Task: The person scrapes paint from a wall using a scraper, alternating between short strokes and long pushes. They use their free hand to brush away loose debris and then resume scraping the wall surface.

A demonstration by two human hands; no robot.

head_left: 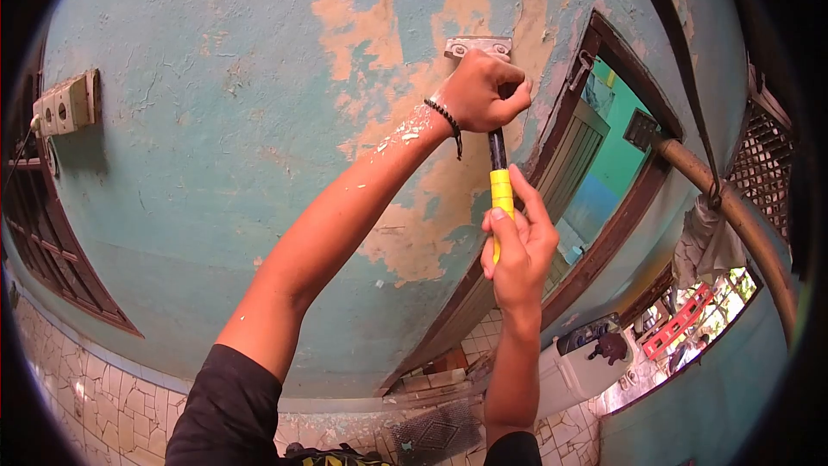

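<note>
A long-handled scraper has its wide metal head (466, 45) against the blue-green wall (216, 147), where patches of paint are gone and a tan layer (362, 13) shows. Just below that head, my left hand (483, 95) is closed in a fist around the black shaft (498, 154). My right hand (522, 250) grips the yellow handle (502, 185) lower down, thumb along it and the index finger stretched upward. Paint flakes (412, 131) stick to my left forearm, beside a dark beaded bracelet (446, 121). The blade's edge touching the wall is partly hard to make out.
Right of the scraper is a doorway with a brown wooden frame (569, 91). A wall socket box (67, 108) juts out at left, above a shuttered window (60, 242). A pole (733, 198) crosses at right. Below lie stone-patterned floor (112, 406) and a dark mat (438, 431).
</note>
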